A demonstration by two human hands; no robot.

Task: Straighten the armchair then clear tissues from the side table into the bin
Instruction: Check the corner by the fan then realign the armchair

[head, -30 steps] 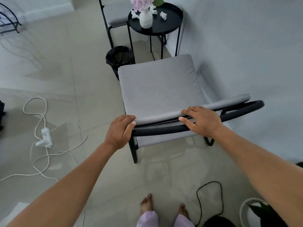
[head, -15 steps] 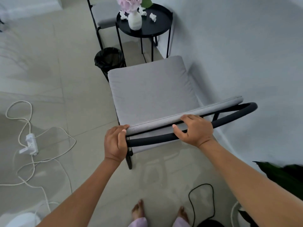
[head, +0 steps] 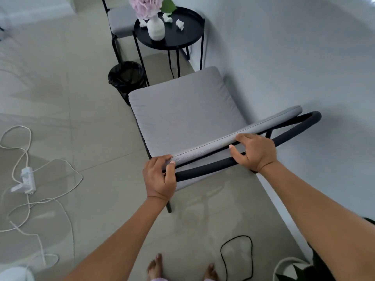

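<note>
Both hands clasp the armchair [head: 182,114] backrest to swing it: left hand [head: 160,177] at its corner, right hand [head: 253,153] probably around the rail. Tissues [head: 179,24] wait beyond, bin [head: 126,78] nearer.

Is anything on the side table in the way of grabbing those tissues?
Partly. The white vase stands in front of one tissue. Two other tissues lie in the open. Both hands grip the armchair.

Home sitting room: armchair [head: 182,116], side table [head: 182,37], flower vase [head: 155,29].
</note>
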